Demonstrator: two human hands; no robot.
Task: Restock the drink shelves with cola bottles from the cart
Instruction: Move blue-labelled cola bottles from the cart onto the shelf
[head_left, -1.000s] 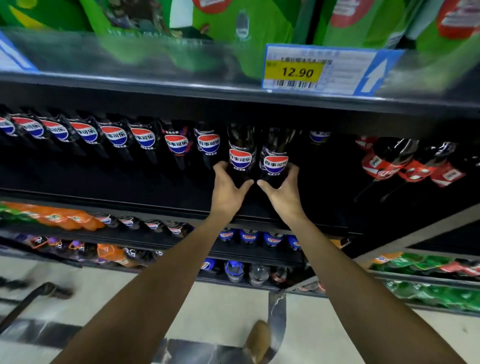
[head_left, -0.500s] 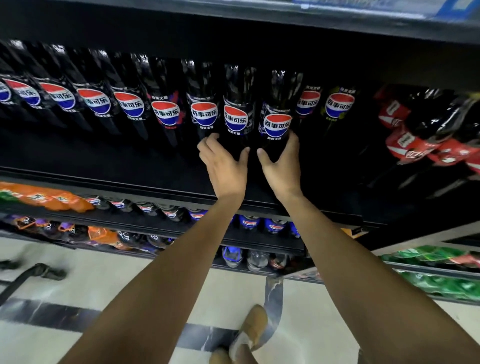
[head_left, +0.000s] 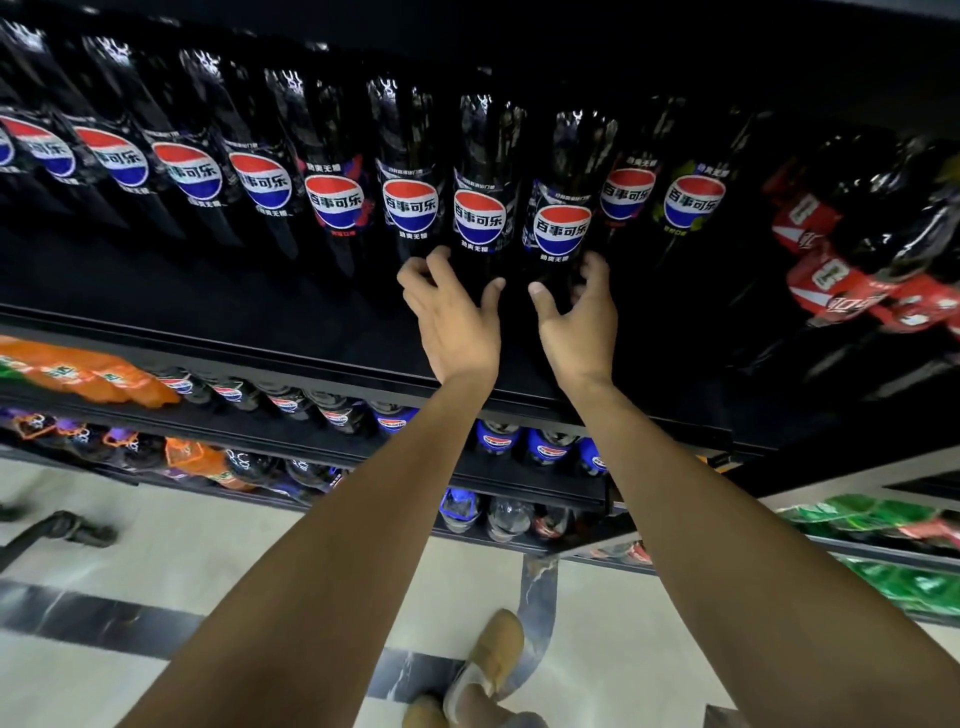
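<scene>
Black shelf (head_left: 234, 347) with upright cola bottles (head_left: 413, 205)

Left hand (head_left: 453, 325): bare on my feed.
Right hand (head_left: 577, 327): bare as well, with a pale thumbnail showing at the tip.
Forearms: left forearm (head_left: 332, 545) and right forearm (head_left: 727, 545) both uncovered, from wrist to the bottom edge of my view.
Shoe (head_left: 496, 657): tan, rounded toe, whitish sole rim.
Second shoe (head_left: 423, 716): only a tan toe shows — too little for me to tell more.
</scene>
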